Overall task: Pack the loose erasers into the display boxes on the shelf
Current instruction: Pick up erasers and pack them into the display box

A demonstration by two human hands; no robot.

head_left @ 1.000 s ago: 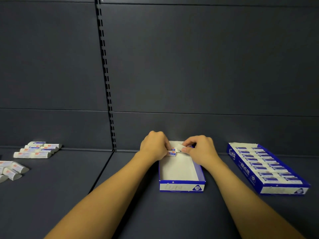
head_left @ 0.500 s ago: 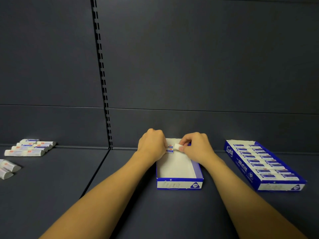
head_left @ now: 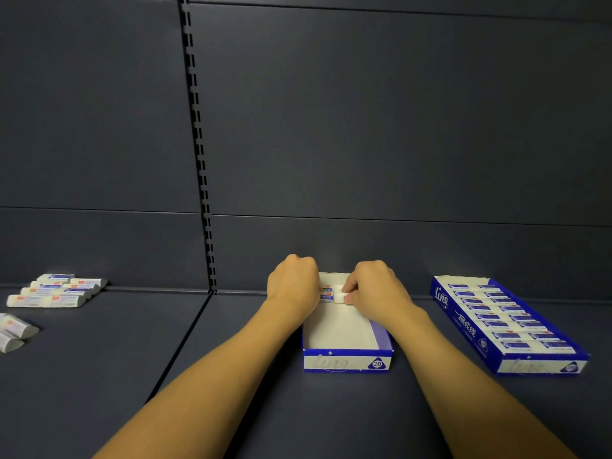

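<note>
A blue and white display box (head_left: 346, 362) stands open on the dark shelf in front of me, its white floor mostly bare. Both hands are at its far end. My left hand (head_left: 293, 286) curls over the far left corner, against erasers with blue and red labels (head_left: 326, 294). My right hand (head_left: 377, 294) pinches a white eraser (head_left: 340, 298) between thumb and fingers, low inside the box beside those erasers. What the left fingers hold is hidden.
A second display box (head_left: 470, 329), filled with rows of erasers, lies at the right. Loose erasers lie in a stacked group (head_left: 53, 291) at the far left, with more (head_left: 15, 329) at the left edge. A slotted upright (head_left: 198, 144) runs up the back panel.
My right hand has lowered the white eraser further into the far end of the box. The left hand stays at the corner. The view has shifted slightly.
</note>
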